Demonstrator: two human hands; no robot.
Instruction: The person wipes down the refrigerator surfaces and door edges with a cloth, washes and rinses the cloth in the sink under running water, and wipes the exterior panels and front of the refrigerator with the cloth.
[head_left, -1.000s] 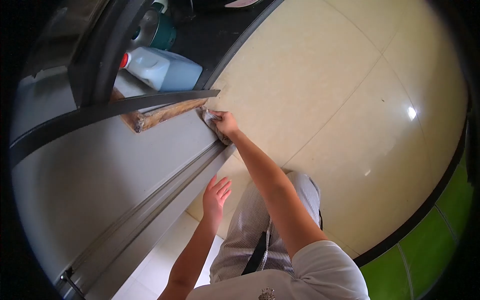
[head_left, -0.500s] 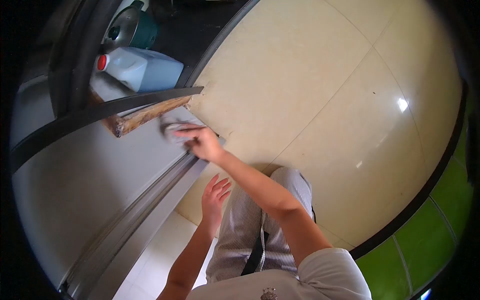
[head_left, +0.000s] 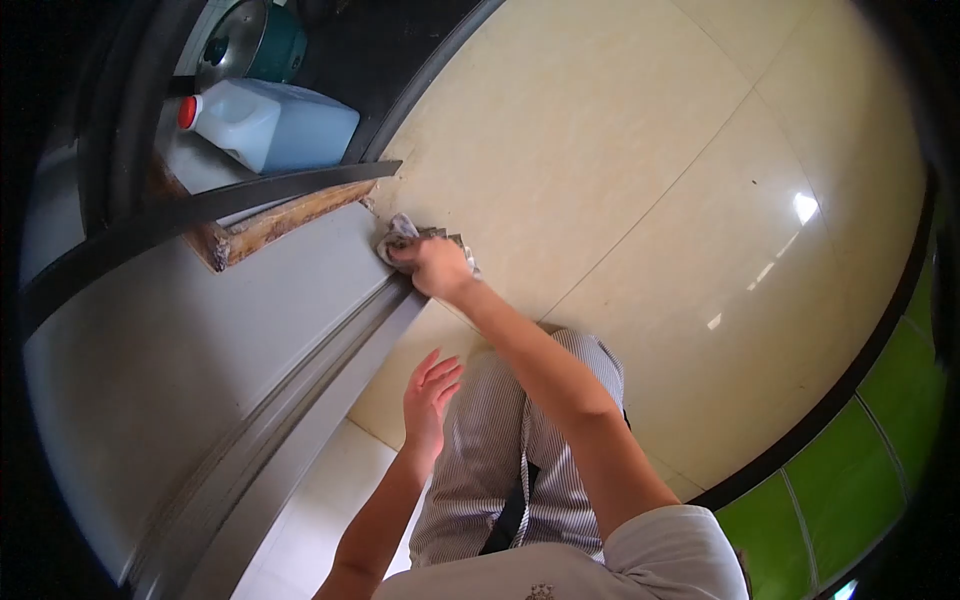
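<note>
Glossy cream tiles (head_left: pixel 640 150) spread beyond a long grey metal track (head_left: pixel 340 335), and at the track's far end, where it meets them, lies a bunched, stained cloth (head_left: pixel 398 236). It is crumpled, so no clear long axis can be read. The right hand (head_left: pixel 438 266) has it pinched in closed fingers, with the bunched part sticking out past the fingertips, up and to the left in view. That arm slants in from the lower right, roughly square to the track, whose length runs from the cloth down to the lower left.

The left hand (head_left: pixel 428 410) is the farther one: it hangs below the cloth, beside the track and over the striped trousers (head_left: pixel 480 430), fingers loosely spread and nothing seen in them.

Just up and left of the cloth is the end of a worn wooden edge (head_left: pixel 300 218), under a dark strip (head_left: pixel 235 197). Farther out stand a jug of blue liquid (head_left: pixel 285 125) with a red cap (head_left: pixel 187 112), and a green pot (head_left: pixel 283 45).
</note>
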